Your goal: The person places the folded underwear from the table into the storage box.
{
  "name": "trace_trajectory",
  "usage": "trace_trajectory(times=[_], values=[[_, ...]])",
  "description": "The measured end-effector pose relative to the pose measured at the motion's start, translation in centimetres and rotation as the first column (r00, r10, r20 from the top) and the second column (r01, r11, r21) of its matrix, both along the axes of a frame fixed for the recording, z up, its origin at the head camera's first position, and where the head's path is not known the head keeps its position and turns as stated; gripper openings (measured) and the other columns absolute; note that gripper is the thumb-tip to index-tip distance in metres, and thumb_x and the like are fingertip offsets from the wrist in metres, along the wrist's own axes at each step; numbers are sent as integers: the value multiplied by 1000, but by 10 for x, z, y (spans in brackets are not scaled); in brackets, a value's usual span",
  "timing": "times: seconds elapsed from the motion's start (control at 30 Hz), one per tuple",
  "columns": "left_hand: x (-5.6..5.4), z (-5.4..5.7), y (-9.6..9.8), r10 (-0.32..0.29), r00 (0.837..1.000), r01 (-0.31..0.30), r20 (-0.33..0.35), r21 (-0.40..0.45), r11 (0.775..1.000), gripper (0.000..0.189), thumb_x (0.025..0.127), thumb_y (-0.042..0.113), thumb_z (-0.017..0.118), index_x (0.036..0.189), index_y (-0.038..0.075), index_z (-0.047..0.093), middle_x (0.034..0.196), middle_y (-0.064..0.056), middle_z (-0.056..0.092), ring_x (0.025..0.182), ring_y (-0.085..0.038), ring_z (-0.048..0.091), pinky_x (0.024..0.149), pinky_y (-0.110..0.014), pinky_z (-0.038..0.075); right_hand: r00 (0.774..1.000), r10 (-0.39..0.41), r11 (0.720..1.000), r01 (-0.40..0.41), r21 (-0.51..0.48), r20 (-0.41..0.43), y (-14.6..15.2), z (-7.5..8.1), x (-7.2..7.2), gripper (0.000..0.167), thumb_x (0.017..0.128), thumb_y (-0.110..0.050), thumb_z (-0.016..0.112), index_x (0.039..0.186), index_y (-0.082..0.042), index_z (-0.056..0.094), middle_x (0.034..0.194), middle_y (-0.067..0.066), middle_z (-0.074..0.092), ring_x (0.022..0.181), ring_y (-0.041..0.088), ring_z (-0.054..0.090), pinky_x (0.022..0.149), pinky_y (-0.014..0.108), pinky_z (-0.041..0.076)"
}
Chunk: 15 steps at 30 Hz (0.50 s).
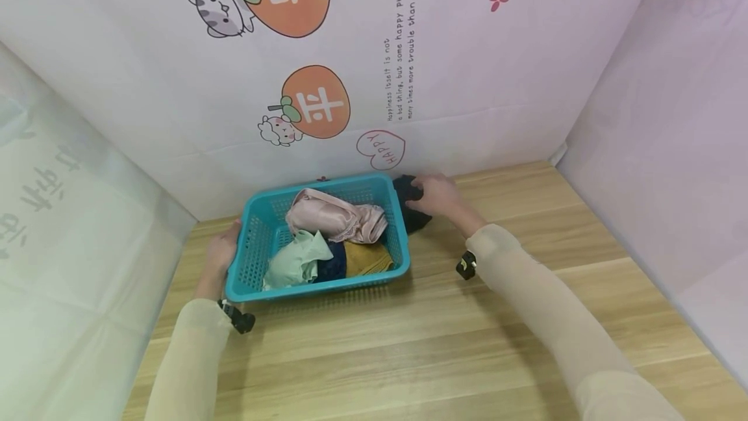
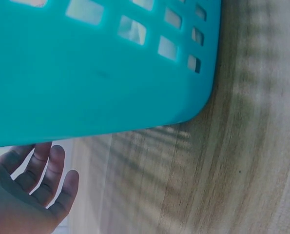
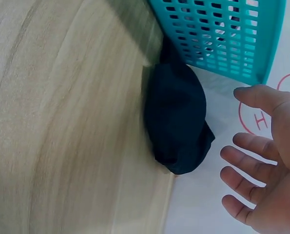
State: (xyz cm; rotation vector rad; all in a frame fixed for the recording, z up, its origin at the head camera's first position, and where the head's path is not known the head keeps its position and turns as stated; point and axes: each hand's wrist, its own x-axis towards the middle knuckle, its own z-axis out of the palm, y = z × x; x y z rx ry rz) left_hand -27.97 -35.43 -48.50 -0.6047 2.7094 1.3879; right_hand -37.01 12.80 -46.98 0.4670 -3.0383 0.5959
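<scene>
My left hand (image 1: 221, 253) rests open against the basket's (image 1: 254, 276) left wall; my right hand (image 1: 437, 193), fingers spread, touches the black cloth (image 3: 176, 122) beside its right wall, near the table's (image 1: 409, 343) back edge.

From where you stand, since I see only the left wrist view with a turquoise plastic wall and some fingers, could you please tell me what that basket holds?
Observer: The turquoise perforated plastic basket holds crumpled garments: a pale pink one, a mint green one, a dark blue one and a mustard yellow one.
Operator: Thank you. Where is the other hand?
Observer: The right hand is beyond the basket's far right corner, fingers spread open.
Operator: Is anything near it?
Observer: Yes, a black bundled cloth lies on the wooden table against the basket's outer wall, beside that hand.
Operator: And my left hand?
Observer: The left hand rests against the basket's left end.
</scene>
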Motion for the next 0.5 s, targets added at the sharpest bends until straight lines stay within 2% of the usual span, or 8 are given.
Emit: trace_trajectory(times=[0.17, 0.33, 0.5], values=[[0, 1, 0, -10, 1000, 10, -3, -37, 999, 63, 99, 71, 26, 75, 17, 49, 73, 0, 48, 73, -18, 53, 69, -31, 45, 1000, 6, 1000, -6, 31, 2, -1, -6, -5, 68, 85, -46, 74, 134, -3, 59, 138, 16, 61, 130, 39, 52, 110, 54, 40], [0, 0, -1, 10, 1000, -10, 10, 7, 1000, 62, 98, 71, 29, 74, 18, 48, 69, 3, 48, 66, -15, 53, 66, -30, 47, 1000, 4, 998, -5, 58, 21, 0, -15, -13, 73, 83, -51, 75, 137, -4, 58, 141, 16, 59, 131, 41, 51, 111, 57, 38], [-1, 0, -1, 7, 1000, -7, 13, 1, 1000, 63, 97, 73, 28, 74, 18, 47, 68, 3, 47, 66, -15, 52, 65, -30, 47, 998, -10, 998, 6, 69, 55, 0, -22, -18, 78, 82, -55, 74, 140, -6, 55, 144, 15, 56, 134, 41, 48, 112, 59, 37]])
